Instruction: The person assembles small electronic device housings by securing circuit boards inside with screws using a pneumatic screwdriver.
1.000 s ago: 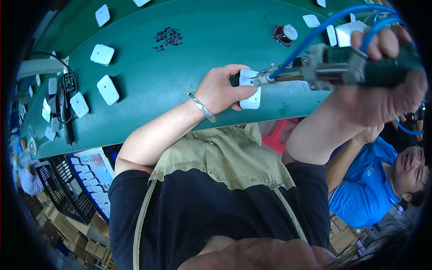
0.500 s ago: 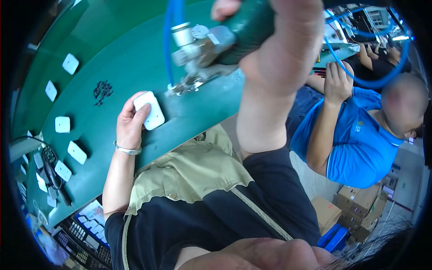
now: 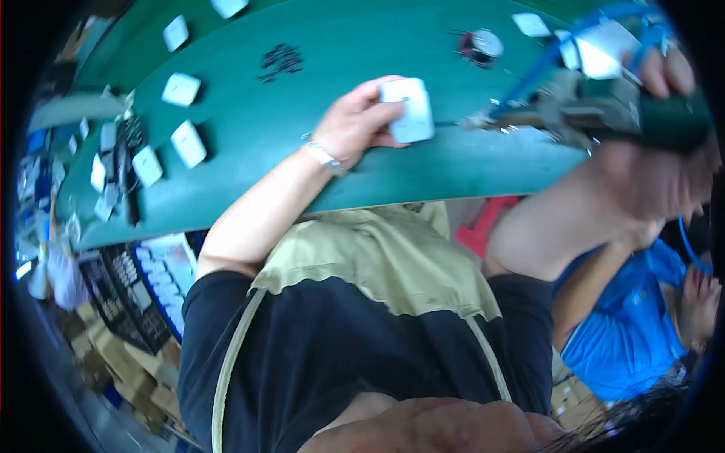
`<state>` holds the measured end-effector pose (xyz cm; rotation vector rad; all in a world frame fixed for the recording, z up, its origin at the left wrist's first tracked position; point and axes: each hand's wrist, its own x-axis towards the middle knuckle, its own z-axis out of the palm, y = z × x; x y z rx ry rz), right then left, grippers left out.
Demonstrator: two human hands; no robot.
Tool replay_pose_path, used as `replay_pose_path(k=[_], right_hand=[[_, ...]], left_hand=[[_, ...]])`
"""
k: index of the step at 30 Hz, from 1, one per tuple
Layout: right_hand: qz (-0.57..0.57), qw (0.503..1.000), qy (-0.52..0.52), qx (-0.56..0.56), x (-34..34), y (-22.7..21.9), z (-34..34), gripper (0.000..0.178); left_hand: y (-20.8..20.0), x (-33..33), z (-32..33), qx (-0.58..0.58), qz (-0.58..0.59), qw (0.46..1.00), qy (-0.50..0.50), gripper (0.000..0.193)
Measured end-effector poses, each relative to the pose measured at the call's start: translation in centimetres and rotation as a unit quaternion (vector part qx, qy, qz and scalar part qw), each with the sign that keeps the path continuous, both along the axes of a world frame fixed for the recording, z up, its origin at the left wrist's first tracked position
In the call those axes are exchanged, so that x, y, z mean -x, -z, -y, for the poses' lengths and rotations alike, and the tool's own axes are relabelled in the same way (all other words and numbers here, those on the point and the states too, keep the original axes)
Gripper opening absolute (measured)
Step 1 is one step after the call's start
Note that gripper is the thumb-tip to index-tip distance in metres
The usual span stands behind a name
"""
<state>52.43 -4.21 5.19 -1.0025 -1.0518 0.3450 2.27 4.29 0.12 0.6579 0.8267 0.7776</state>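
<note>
Plainly, the left hand (image 3: 351, 124) has its fingers clamped on a white block (image 3: 408, 109), which sits over the green table (image 3: 249, 151) near its front edge, with the thumb lying across the upper face and the other fingers mostly hidden beneath. A silvery bracelet (image 3: 325, 155) circles that wrist. The right hand (image 3: 661, 177), at 4 o'clock from the block, is wrapped around the dark handle of a metal tool (image 3: 581, 113), with 2 fingertips showing over its top; its nose points to 9 o'clock, straight at the block's side. Blur hides whether the thin end touches. A blue hose (image 3: 615, 13) arches above the tool. Reading the clock from the held block, a heap of small dark pieces (image 3: 281, 63) lies at 10 o'clock, and a round silver part (image 3: 483, 47) with reddish wiring at 2 o'clock. At 9 o'clock, well apart, rests a similar white piece (image 3: 181, 90), with 2 more just beyond 8 o'clock. Farther that way is a black pen-shaped device (image 3: 130, 181). At 4 o'clock sits a person in a blue shirt (image 3: 634, 321), and at 5 o'clock a red stool (image 3: 483, 226)
</note>
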Motion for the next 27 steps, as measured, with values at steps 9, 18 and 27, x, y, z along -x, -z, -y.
replay_pose_path(k=[9,18,27], right_hand=[[-0.273,0.96,-0.015,0.069,13.8,-4.4,-2.8,0.028],[-0.257,0.964,-0.039,0.053,17.8,-5.8,-3.9,0.024],[-0.252,0.965,-0.069,0.039,20.7,-6.4,-4.9,0.021]], left_hand=[[0.4,0.4,0.8,0.047,0.077,0.996,0.013,0.041],[0.6,0.9,0.6,0.053,0.101,0.993,0.038,0.04],[0.9,1.1,0.5,0.048,0.101,0.993,0.041,0.04]])
